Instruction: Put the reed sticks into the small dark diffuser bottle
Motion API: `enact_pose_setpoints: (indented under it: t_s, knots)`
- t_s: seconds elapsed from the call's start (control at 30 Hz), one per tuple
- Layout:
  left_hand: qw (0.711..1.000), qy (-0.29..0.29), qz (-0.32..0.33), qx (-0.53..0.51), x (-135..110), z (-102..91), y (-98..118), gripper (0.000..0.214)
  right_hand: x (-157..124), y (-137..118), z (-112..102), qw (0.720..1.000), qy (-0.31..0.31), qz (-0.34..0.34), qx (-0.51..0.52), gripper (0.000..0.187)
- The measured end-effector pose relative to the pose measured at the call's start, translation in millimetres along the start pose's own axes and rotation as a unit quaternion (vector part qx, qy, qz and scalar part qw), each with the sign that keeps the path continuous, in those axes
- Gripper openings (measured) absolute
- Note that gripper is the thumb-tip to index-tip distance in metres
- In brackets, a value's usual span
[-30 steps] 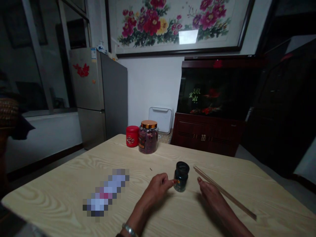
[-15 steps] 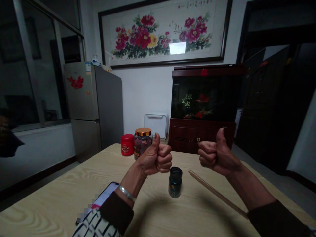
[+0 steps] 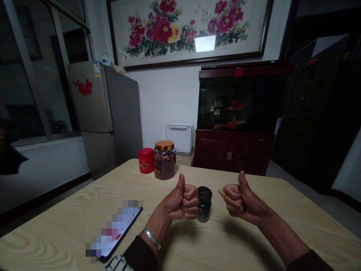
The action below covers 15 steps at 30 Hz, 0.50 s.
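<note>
Phone [image 3: 124, 227]: flat on table [image 3: 101, 190]. Left hand [image 3: 182, 203]: clenched, thumb up, seemingly empty. Bottle [image 3: 204, 210]: upright on table, beside left fist; contact unclear. Sticks [image 3: 221, 193]: tips beyond right hand [image 3: 244, 199], likewise clenched, thumb up. Handling apparently paused or finished; remainder unclear.

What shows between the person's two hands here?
In the head view, a small dark jar shows between the left hand and right hand, with light stick ends peeking out beside the latter.

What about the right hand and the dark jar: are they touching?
Apart: the head view shows tabletop between the right hand and the dark jar.
</note>
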<state>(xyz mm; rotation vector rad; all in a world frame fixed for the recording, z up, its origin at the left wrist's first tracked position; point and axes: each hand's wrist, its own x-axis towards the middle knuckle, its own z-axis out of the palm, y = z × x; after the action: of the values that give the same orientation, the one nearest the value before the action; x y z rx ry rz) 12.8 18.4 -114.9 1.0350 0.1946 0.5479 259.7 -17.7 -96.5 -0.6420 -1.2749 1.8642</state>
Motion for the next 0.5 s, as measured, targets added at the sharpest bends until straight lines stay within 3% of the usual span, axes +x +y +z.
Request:
enact_pose_setpoints:
  t_s: [0.13, 0.2, 0.27, 0.33, 0.4, 0.5]
  knots:
    - [1.000, -0.017, 0.013, 0.006, 0, -7.0, -3, 0.075, 1, 3, -3, 0.999, 0.016, 0.004, -0.037, 0.071]
    - [0.999, 0.013, 0.044, 0.019, -1, -13.6, -7, 0.073, 3, 7, -3, 0.991, 0.083, 0.010, -0.105, 0.068]
    - [0.990, 0.090, 0.104, 0.028, -2, -22.9, -13, 0.068, 9, 12, -3, 0.960, 0.176, 0.006, -0.218, 0.063]
    - [0.967, 0.187, 0.163, 0.056, 0, -33.1, -23, 0.061, 16, 17, -2, 0.900, 0.243, -0.021, -0.360, 0.058]
    - [0.942, 0.257, 0.177, 0.127, 5, -42.2, -38, 0.052, 25, 22, 1, 0.821, 0.269, -0.041, -0.501, 0.052]
    - [0.931, 0.256, 0.140, 0.219, 18, -50.9, -65, 0.071, 37, 26, 13, 0.689, 0.261, -0.032, -0.676, 0.050]
